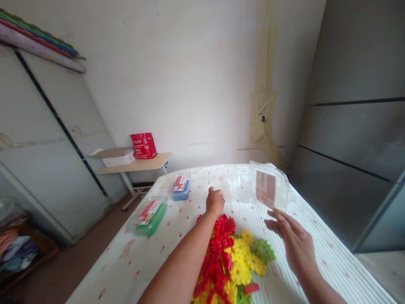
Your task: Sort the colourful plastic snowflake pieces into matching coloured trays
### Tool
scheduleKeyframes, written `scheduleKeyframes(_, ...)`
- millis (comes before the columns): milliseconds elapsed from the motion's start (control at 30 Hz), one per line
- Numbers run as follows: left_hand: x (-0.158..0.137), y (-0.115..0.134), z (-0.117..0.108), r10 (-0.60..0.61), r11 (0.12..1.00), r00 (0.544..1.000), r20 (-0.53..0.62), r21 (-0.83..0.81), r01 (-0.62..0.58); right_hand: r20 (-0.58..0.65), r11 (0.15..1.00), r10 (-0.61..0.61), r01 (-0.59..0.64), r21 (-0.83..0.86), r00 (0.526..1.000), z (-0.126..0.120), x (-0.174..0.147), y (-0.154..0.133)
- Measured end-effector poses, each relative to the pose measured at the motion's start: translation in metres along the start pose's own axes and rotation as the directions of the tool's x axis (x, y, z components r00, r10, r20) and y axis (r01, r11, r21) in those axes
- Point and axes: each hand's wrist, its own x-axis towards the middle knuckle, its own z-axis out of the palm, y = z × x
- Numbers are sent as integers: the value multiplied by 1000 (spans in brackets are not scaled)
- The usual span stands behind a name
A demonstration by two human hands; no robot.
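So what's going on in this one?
A person's right hand holds a labelled clear plastic lid raised over the table. The left hand is at more clear plastic; its exact grip is hard to tell. Loose red pieces, yellow pieces and green pieces lie piled in front. Off to the left sit two labelled containers, one with green contents, one with blue.

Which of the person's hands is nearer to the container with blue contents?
Left. The left hand is just to the container's right, not touching it; the right hand is much farther right, holding the clear lid.
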Motion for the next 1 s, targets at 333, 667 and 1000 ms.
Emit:
scheduleKeyframes(333,-4,3,-7,17,995,1000,26,-97,-15,39,997,1,2,-71,999,-1,2,5)
scheduleKeyframes(667,-58,8,-103,213,768,962,170,-638,-57,322,998,57,-44,-48,945,3,-15,-5)
scheduleKeyframes(1000,-149,-22,-153,34,536,987,156,-836,114,635,950,300,-162,-268,712,34,-67,-12)
